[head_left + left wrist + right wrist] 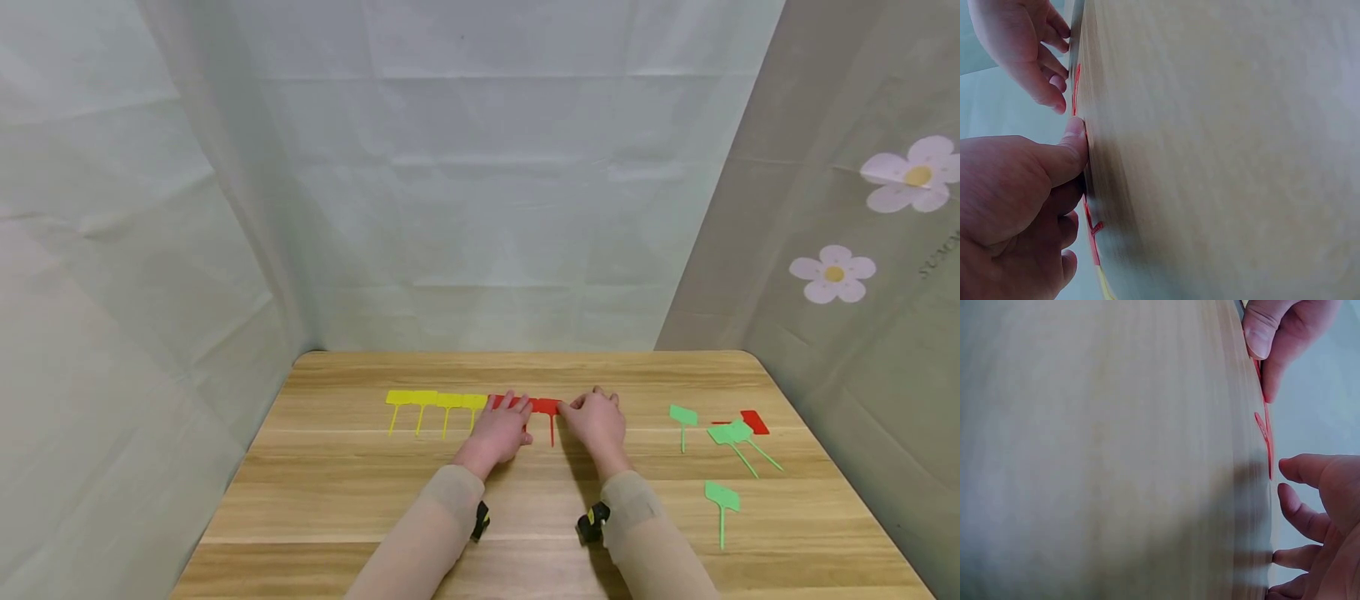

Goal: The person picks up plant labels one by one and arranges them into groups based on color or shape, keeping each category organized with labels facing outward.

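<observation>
We judge the red tags [548, 406] light, flexible: pinch edges. Left hand [500, 429] covers some, fingers spread; right hand [600, 423], fingers parted, holds nothing.

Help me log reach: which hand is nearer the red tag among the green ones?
The right hand, a gap to the left of the red tag; the left hand is farther left.

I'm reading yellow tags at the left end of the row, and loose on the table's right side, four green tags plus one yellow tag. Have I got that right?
Not quite: the odd loose one is a red tag, as the head view shows. The yellow tags at the left end and the four green tags are as you said.
</observation>
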Tool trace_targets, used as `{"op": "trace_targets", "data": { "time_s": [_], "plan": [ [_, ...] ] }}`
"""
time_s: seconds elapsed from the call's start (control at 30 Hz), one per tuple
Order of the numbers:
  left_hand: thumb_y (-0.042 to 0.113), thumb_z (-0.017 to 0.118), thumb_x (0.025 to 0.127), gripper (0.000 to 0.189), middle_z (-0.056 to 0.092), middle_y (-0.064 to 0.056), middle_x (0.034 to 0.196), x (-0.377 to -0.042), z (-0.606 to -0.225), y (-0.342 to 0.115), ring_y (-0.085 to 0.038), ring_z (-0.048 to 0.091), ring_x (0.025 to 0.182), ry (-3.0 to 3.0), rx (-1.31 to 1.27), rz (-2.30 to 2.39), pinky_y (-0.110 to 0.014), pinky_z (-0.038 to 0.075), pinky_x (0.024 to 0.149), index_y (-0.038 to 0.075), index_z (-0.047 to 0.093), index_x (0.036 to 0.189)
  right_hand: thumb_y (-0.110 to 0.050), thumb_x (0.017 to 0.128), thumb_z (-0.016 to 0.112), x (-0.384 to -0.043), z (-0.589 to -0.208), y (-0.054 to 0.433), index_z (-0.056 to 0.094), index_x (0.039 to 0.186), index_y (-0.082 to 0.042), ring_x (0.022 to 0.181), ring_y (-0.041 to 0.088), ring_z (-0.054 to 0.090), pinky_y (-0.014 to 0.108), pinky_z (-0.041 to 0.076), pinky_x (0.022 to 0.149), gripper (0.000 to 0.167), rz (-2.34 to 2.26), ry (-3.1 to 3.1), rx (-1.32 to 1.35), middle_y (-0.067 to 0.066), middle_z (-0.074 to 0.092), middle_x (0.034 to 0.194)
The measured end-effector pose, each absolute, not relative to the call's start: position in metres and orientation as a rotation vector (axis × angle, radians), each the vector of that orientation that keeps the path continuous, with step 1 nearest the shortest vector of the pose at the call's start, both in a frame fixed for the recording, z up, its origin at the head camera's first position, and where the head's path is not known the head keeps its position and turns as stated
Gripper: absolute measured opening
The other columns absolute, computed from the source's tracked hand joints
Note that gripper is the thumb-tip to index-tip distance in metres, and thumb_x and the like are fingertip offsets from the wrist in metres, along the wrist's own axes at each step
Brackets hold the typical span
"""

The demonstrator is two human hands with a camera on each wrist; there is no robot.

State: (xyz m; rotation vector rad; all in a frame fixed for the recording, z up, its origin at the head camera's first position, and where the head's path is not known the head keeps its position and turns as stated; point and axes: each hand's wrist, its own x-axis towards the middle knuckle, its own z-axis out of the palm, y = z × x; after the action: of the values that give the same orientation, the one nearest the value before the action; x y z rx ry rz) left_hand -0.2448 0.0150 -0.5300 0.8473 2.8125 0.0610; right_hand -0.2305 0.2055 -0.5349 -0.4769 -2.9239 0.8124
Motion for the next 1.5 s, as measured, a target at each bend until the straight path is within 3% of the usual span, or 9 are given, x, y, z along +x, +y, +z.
{"op": "trace_targets", "data": {
  "time_s": [0.2,0.33,0.53,0.77,1.03,1.13,1.37,1.43,1.5],
  "plan": [
    [0.043,0.064,0.106,0.068,0.037,0.000,0.172,-0.245,-0.529,0.015,-0.027,0.023,0.163,2.817,0.845,0.066,-0.052,0.018,0.131,0.014,0.045,0.165,-0.041,0.098,0.072,-0.231,-0.534,0.208,0.073,0.079,-0.012,0.151,0.065,0.024,0.070,0.045,0.108,0.035,0.836,-2.919,-0.472,0.035,0.044,0.159],
    [0.043,0.064,0.106,0.068,0.037,0.000,0.172,-0.246,-0.530,0.016,-0.027,0.023,0.163,2.816,0.848,0.070,-0.052,0.018,0.131,0.014,0.045,0.165,-0.040,0.098,0.071,-0.231,-0.533,0.209,0.073,0.082,-0.011,0.148,0.062,0.033,0.065,0.051,0.099,0.032,0.841,-2.911,-0.478,0.032,0.052,0.153],
    [0.042,0.064,0.106,0.068,0.038,0.000,0.172,-0.245,-0.529,0.016,-0.027,0.024,0.162,2.822,0.850,0.070,-0.052,0.018,0.131,0.014,0.045,0.165,-0.038,0.099,0.071,-0.229,-0.532,0.210,0.075,0.090,-0.009,0.119,0.045,0.055,0.055,0.052,0.084,0.031,0.876,-2.896,-0.490,0.018,0.064,0.122],
    [0.041,0.065,0.106,0.067,0.038,0.000,0.172,-0.245,-0.529,0.016,-0.027,0.024,0.162,2.825,0.841,0.071,-0.052,0.018,0.131,0.014,0.046,0.164,-0.036,0.100,0.070,-0.227,-0.528,0.216,0.075,0.093,-0.009,0.102,0.035,0.057,0.051,0.051,0.081,0.029,0.915,-2.899,-0.459,0.013,0.066,0.106],
    [0.041,0.065,0.106,0.068,0.037,0.001,0.172,-0.243,-0.527,0.016,-0.026,0.023,0.163,2.829,0.833,0.046,-0.052,0.018,0.131,0.015,0.045,0.165,-0.036,0.102,0.067,-0.227,-0.524,0.221,0.074,0.103,-0.009,0.079,0.026,0.061,0.039,0.048,0.066,0.028,0.967,-2.940,-0.423,0.007,0.067,0.088],
    [0.041,0.066,0.106,0.068,0.038,0.001,0.172,-0.244,-0.527,0.016,-0.026,0.024,0.162,2.834,0.840,0.030,-0.052,0.019,0.131,0.015,0.045,0.165,-0.034,0.104,0.065,-0.226,-0.522,0.224,0.075,0.112,-0.007,0.077,0.025,0.062,0.040,0.049,0.066,0.030,0.990,-2.942,-0.401,0.008,0.069,0.090],
    [0.040,0.065,0.106,0.067,0.037,0.001,0.172,-0.243,-0.530,0.016,-0.027,0.024,0.162,2.827,0.843,0.044,-0.052,0.018,0.131,0.015,0.045,0.165,-0.032,0.106,0.062,-0.220,-0.517,0.234,0.072,0.132,-0.006,0.093,0.031,0.067,0.050,0.055,0.078,0.038,0.979,-2.923,-0.344,0.020,0.072,0.126],
    [0.041,0.065,0.106,0.067,0.037,0.001,0.172,-0.243,-0.531,0.016,-0.027,0.024,0.162,2.831,0.845,0.043,-0.052,0.018,0.131,0.015,0.045,0.165,-0.032,0.106,0.062,-0.218,-0.515,0.238,0.070,0.135,-0.006,0.090,0.031,0.066,0.051,0.054,0.077,0.040,0.981,-2.918,-0.331,0.022,0.072,0.126],
    [0.041,0.066,0.106,0.067,0.038,0.001,0.172,-0.243,-0.531,0.016,-0.027,0.024,0.162,2.835,0.847,0.040,-0.052,0.019,0.130,0.015,0.046,0.164,-0.032,0.106,0.062,-0.216,-0.513,0.243,0.068,0.138,-0.006,0.083,0.029,0.065,0.047,0.053,0.073,0.042,0.982,-2.915,-0.327,0.020,0.073,0.116]
  ]
}}
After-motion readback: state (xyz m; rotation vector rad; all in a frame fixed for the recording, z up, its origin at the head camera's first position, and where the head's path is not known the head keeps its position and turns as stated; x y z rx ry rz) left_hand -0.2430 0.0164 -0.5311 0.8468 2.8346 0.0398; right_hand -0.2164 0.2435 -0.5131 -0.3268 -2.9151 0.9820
